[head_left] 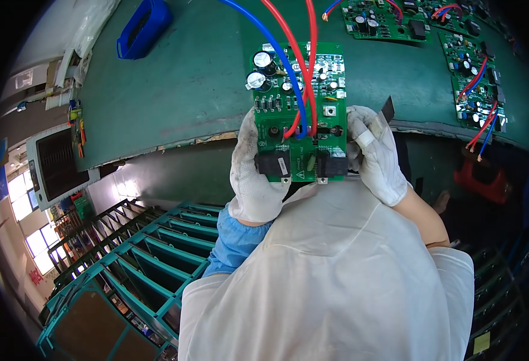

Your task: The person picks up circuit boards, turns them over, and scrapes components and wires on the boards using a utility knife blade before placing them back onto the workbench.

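A green circuit board (300, 108) stands up in front of me over the table's near edge, with capacitors, black blocks and two red wires and a blue wire (288, 69) rising from it. My left hand (255, 177), in a white knitted glove, grips its left edge. Against the right edge is my right hand (379, 150), gloved too, with a white band around one finger. Its fingers are curled, and a dark, flat, blade-like piece (388, 109) sticks out of them. Whether these fingers also clasp the board is partly hidden.
The green table (186, 78) spreads ahead. More wired circuit boards (385, 21) lie at its far right, and a blue bin (145, 29) at far left. A teal metal rack (156, 253) stands to my lower left, near a grey-framed box (60, 159). Something red (483, 183) is under the table's right side.
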Action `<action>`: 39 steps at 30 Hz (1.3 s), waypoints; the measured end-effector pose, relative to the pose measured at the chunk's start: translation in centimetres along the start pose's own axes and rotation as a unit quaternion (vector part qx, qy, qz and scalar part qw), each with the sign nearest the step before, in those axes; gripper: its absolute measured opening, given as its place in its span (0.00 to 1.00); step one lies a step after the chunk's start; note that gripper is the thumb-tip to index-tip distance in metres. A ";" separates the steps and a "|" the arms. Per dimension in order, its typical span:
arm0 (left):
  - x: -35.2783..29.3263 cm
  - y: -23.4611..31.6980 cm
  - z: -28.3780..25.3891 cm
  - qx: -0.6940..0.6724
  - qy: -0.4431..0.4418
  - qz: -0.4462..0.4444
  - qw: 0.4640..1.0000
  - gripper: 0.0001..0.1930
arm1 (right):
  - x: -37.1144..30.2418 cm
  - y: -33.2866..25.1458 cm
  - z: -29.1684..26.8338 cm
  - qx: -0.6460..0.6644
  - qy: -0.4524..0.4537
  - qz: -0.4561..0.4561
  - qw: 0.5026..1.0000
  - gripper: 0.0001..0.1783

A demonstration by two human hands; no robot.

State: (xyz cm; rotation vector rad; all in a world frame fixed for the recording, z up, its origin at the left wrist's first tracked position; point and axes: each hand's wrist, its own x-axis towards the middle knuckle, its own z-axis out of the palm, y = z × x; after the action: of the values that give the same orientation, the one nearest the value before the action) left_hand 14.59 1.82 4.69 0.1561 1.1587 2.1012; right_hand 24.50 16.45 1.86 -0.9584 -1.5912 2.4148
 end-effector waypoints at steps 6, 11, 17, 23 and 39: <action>0.0 -0.2 0.0 -0.020 0.030 -0.019 0.999 0.27 | 0.0 -0.2 0.0 0.002 0.010 -0.014 1.000 0.20; 0.2 -1.0 -0.1 0.085 0.054 0.065 0.993 0.20 | -0.3 -0.4 0.0 -0.026 0.015 -0.048 0.998 0.20; -0.1 -0.9 0.5 -0.013 0.087 0.032 0.996 0.20 | -0.3 -0.3 -0.7 -0.023 -0.008 -0.071 0.997 0.20; -0.2 -0.9 1.2 -0.032 0.027 -0.001 0.999 0.22 | -0.3 0.2 -0.6 -0.003 -0.002 -0.061 0.998 0.19; -0.9 -0.6 1.1 0.308 -0.067 0.062 0.947 0.30 | 0.4 2.9 -2.1 -0.238 0.028 -0.280 0.930 0.18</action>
State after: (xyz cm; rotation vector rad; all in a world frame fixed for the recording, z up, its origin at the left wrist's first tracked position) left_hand 16.07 2.21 5.06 0.6648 1.7205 1.7293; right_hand 26.04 16.97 -1.30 -0.5013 -2.1183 1.6437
